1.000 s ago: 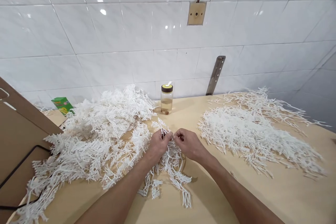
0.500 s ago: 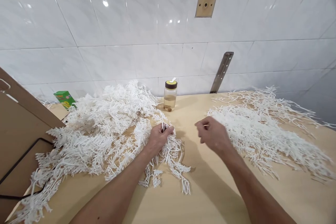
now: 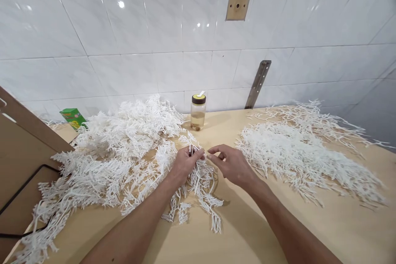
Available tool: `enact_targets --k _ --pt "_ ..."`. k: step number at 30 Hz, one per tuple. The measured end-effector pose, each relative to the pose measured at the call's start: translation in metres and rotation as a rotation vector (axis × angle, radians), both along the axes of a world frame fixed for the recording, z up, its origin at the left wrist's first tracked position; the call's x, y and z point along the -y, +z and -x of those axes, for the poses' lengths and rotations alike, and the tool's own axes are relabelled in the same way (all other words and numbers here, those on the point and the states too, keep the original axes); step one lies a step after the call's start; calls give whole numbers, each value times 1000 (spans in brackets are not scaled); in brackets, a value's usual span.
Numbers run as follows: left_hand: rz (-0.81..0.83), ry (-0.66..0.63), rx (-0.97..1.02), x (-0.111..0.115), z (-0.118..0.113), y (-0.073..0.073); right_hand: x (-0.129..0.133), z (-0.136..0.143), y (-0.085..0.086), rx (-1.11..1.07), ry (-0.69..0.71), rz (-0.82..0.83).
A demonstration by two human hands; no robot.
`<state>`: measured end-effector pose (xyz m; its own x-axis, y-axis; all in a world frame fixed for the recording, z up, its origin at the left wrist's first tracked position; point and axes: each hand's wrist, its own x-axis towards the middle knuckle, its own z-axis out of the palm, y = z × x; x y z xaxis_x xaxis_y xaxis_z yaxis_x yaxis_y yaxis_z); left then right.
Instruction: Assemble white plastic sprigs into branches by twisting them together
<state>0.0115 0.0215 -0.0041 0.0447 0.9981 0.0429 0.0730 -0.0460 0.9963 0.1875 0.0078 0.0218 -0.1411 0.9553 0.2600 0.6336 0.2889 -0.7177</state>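
Note:
My left hand [image 3: 186, 163] is closed on a bunch of white branching strands [image 3: 202, 179], which hang down from it onto the wooden table. Close by on the right, the fingertips of my right hand [image 3: 232, 163] almost meet the left thumb. Its thumb and index finger are pinched together; anything between them is too small to make out. A large heap of white branched pieces [image 3: 123, 140] lies left of my left hand. Another white pile [image 3: 297, 152] spreads over the table to the right of my right hand.
A lidded jar of pale liquid [image 3: 198, 113] stands behind my hands. At the left are a green box [image 3: 73, 119] and a brown cardboard panel [image 3: 27, 148] with a black cord. A metal bracket [image 3: 258, 84] leans against the tiled wall [image 3: 123, 29].
My right hand has moved left, from beside the right pile to the fingertips of my left hand. My left hand still grips the strands. The camera view has shifted slightly.

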Motion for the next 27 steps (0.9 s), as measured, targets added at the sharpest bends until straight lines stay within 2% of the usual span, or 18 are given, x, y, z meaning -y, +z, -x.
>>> enact_targets --k 3,10,14,17,19,23,25,27 --pt "-3 13 53 -1 -2 -2 3 17 -4 10 15 -32" --pt "53 14 104 -1 -6 -6 1 20 -13 35 -26 -25" --pt "84 121 94 -6 -2 -8 4 27 -18 71 8 -54" --pt "74 169 60 -8 4 -6 4 23 -13 27 25 -36" --pt "51 102 17 -7 6 -2 0 10 -7 -26 -86 3" --pt "-23 -41 -66 -1 3 6 -17 -42 2 -46 -446 63" --pt "-38 -62 -77 1 0 8 -25 -71 2 24 -608 29" --pt "-31 -75 -82 3 -3 9 -30 -92 2 90 -731 -81"
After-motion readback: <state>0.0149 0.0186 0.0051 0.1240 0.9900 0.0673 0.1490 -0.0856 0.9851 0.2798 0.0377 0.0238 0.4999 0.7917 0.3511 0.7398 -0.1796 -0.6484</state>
